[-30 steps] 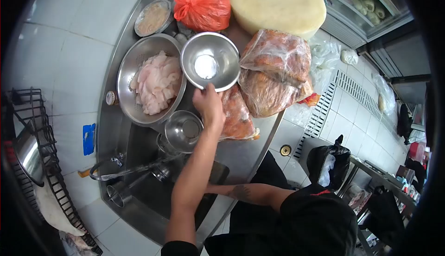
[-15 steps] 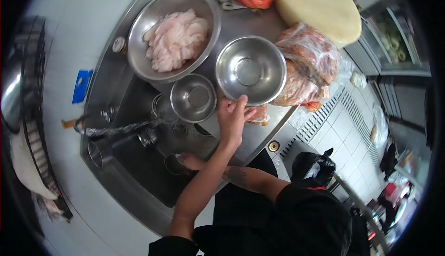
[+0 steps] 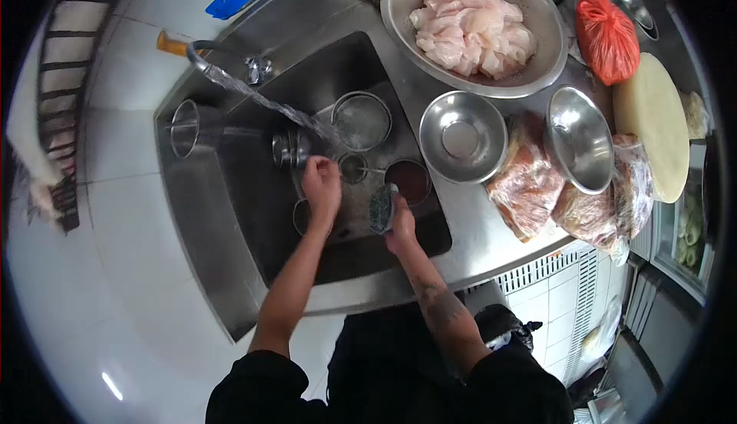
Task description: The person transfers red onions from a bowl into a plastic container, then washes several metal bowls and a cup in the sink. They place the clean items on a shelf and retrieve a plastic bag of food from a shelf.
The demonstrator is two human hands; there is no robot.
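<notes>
Object [image 3: 381, 210]: dark green, exact kind unclear; at the fingers of the right hand, on the side toward the left hand.
Right hand [image 3: 401, 226]: fingers closed on it, over the sink [image 3: 349, 263].
Left hand [image 3: 322, 187]: fingers curled; whether gripping anything cannot be told.
Beyond both grips: running water [image 3: 269, 106], round container [image 3: 361, 121].
Right of right grip: steel bowl [image 3: 463, 138], on counter [image 3: 480, 228].
</notes>
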